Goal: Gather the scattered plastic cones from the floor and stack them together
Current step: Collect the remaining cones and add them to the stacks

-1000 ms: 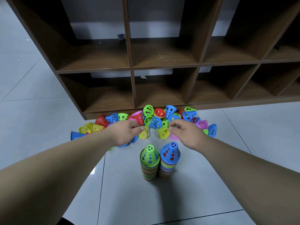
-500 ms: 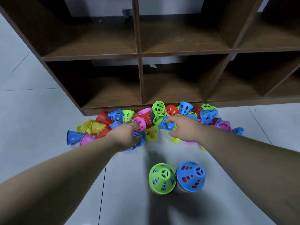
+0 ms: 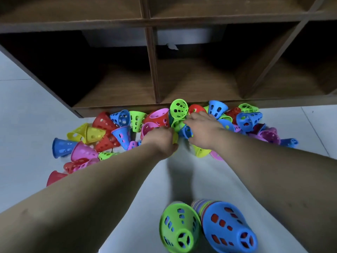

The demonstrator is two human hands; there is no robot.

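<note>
Many perforated plastic cones in red, blue, green, yellow and pink lie in a pile [image 3: 125,132] on the floor along the foot of a shelf unit. My left hand [image 3: 161,141] is curled down into the middle of the pile, between a pink cone [image 3: 147,127] and a yellow cone [image 3: 175,137]; what its fingers hold is hidden. My right hand [image 3: 202,129] pinches a small blue cone [image 3: 187,132] between fingers and thumb. Close to me stand two stacks of cones side by side, one topped green [image 3: 179,229], one topped blue [image 3: 229,229].
A dark wooden shelf unit [image 3: 155,70] with open compartments stands right behind the pile. Grey floor tiles [image 3: 27,110] stretch to the left and right. Both forearms reach over the floor between the stacks and the pile.
My head has moved forward and down, so the stacks now sit at the bottom edge. Both hands have pushed deeper into the pile and come closer together; the right hand has closed around the blue cone.
</note>
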